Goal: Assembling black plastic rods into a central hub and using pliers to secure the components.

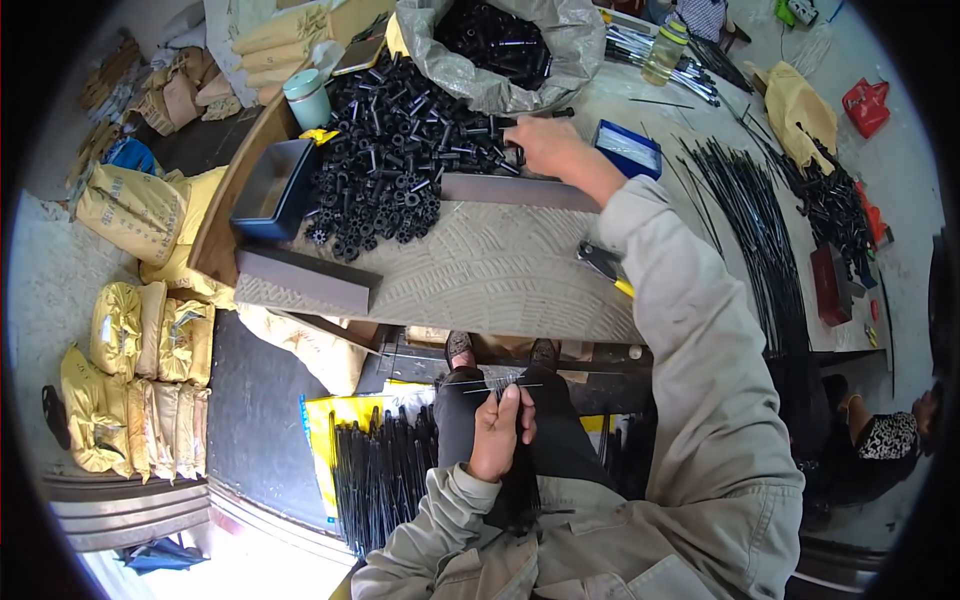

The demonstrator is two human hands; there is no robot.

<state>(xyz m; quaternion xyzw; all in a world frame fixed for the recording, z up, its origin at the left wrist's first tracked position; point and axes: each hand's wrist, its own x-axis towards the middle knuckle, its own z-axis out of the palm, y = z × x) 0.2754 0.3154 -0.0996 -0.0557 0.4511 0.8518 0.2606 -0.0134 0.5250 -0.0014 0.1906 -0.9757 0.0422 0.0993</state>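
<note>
My left hand (503, 430) is over my lap, thumb and fingers pinched on a small bundle of thin metal wires (505, 381) that stick out to both sides. Up on the table, my right hand (552, 147) reaches to the right edge of a heap of small black plastic tubular parts (385, 140). Its fingers are curled together among these parts; what lies between the fingertips is partly hidden. Beside my left leg, a bunch of long black rods (385, 470) stands in front of a yellow sheet (322, 440).
A clear sack (575, 60) of black parts stands behind the heap. Around it are an empty dark box (272, 190), a mint cup (307, 98), a blue tray (628, 150) and yellow-handled pliers (605, 265). Black rods (755, 230) lie rightward. Yellow sacks (120, 330) are stacked left.
</note>
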